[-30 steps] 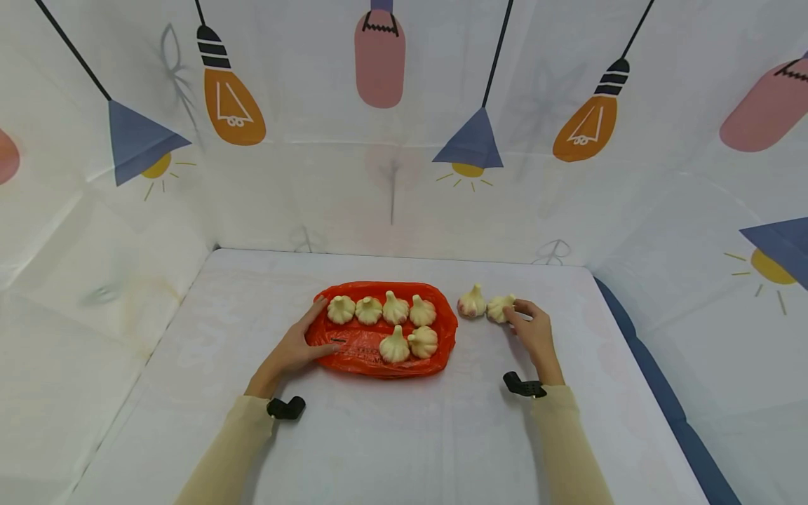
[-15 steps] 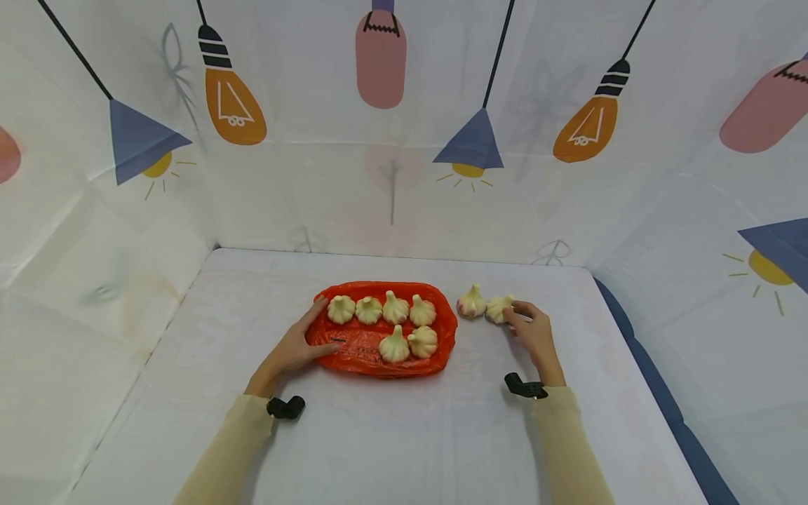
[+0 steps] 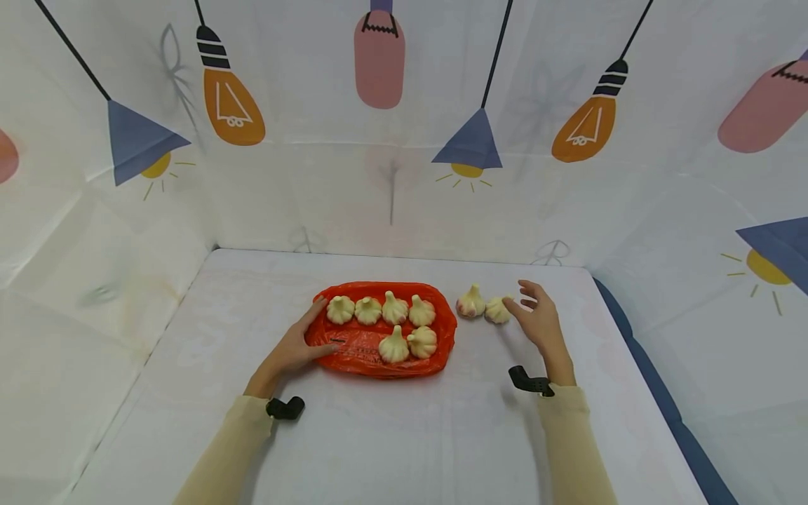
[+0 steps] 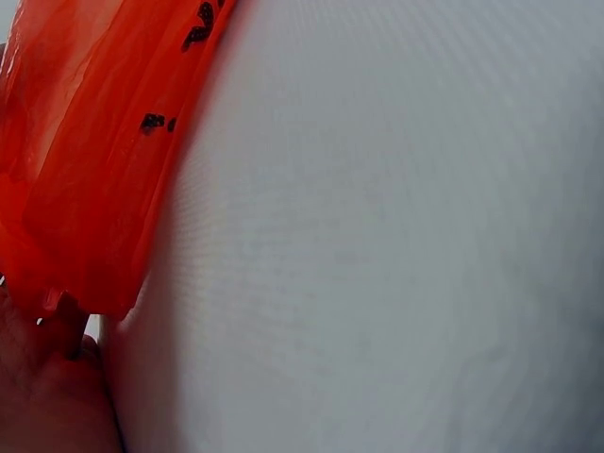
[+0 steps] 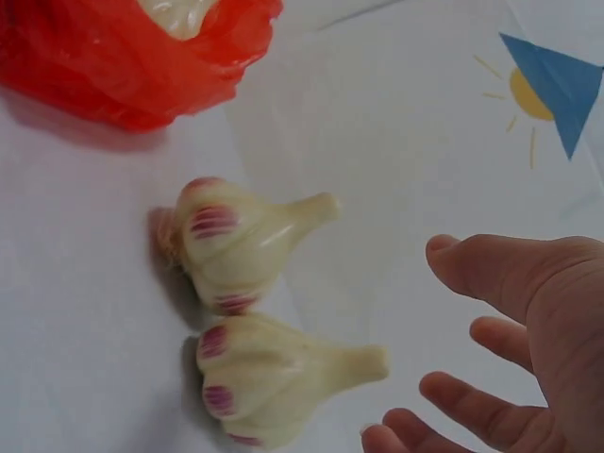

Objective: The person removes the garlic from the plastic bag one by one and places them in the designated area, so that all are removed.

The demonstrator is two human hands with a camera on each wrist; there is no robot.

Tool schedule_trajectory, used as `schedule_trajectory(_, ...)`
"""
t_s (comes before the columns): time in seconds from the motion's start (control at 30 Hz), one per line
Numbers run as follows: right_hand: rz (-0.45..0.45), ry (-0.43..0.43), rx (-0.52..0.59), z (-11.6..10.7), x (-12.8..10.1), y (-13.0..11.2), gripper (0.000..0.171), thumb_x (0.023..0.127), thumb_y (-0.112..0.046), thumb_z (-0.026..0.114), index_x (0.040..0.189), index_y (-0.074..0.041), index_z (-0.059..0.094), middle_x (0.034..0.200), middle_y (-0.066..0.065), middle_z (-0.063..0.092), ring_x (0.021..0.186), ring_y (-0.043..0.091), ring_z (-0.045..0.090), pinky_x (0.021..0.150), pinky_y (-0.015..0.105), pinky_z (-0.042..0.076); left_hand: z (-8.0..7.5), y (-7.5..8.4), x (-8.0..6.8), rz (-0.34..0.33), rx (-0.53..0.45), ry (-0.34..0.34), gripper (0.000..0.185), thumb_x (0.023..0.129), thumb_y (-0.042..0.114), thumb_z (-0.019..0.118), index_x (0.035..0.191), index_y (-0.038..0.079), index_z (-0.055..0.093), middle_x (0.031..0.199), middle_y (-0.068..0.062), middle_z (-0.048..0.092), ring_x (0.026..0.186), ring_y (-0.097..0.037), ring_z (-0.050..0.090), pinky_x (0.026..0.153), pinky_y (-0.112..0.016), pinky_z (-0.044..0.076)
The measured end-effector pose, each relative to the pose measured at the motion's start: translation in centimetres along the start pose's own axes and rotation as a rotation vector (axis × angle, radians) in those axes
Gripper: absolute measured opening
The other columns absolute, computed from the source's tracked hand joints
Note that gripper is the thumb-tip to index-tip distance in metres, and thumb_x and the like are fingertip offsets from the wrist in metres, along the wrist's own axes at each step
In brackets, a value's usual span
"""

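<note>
In the head view, a tray covered in red plastic point(image 3: 353, 358) holds several garlic bulbs point(image 3: 395, 308) in two rows. My left hand point(image 3: 293, 347) grips its left end, with the thumb over the front part. Only crumpled red plastic point(image 4: 104, 160) and a bit of that hand show in the left wrist view. To the right of the tray, two garlic bulbs stand side by side, a left one point(image 3: 470, 302) and a right one point(image 3: 496, 311). My right hand point(image 3: 539, 322) hovers beside the right bulb, fingers spread and holding nothing; the right wrist view shows a gap between them.
A white cloth covers the table point(image 3: 404, 435). Behind and at the sides hang white sheets point(image 3: 303, 189) printed with lamps and bulbs. A dark blue edge point(image 3: 650, 379) runs along the right side of the table.
My right hand has let go of the right garlic bulb, spread its fingers and drawn back to the right. The left hand, the tray and the bulbs look unmoved.
</note>
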State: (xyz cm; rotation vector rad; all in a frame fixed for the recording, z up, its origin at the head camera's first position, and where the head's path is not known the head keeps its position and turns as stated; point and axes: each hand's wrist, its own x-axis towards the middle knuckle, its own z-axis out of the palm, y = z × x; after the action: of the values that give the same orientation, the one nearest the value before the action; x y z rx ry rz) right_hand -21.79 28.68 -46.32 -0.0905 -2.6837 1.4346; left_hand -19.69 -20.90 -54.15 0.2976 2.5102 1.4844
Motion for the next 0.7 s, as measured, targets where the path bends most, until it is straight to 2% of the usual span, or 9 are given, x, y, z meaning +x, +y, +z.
schedule_trajectory(0.4,-0.082,-0.119,-0.097,1.0,-1.0,-5.0,0.075,0.097,-0.035,0.073,0.157,-0.010,0.037,0.159,0.022,0.041,0.140,0.047,0.047,0.104,0.064,0.050,0.1,-0.1,0.0,-0.002,-0.003,0.003,0.106,0.084,0.042,0.084,0.166,0.024,0.019,0.173,-0.012,0.017,0.158,-0.043,0.014,0.125,-0.067,0.016)
schedule_trajectory(0.7,-0.137,-0.221,-0.036,2.9,-2.3,-8.6,0.075,0.095,-0.031,0.076,0.157,-0.012,0.039,0.158,0.018,0.043,0.141,0.043,0.048,0.111,0.059,0.047,0.0,0.3,-0.2,-0.008,-0.001,0.001,0.106,0.085,0.039,0.084,0.167,0.024,0.018,0.173,-0.013,0.016,0.158,-0.043,0.013,0.125,-0.067,0.016)
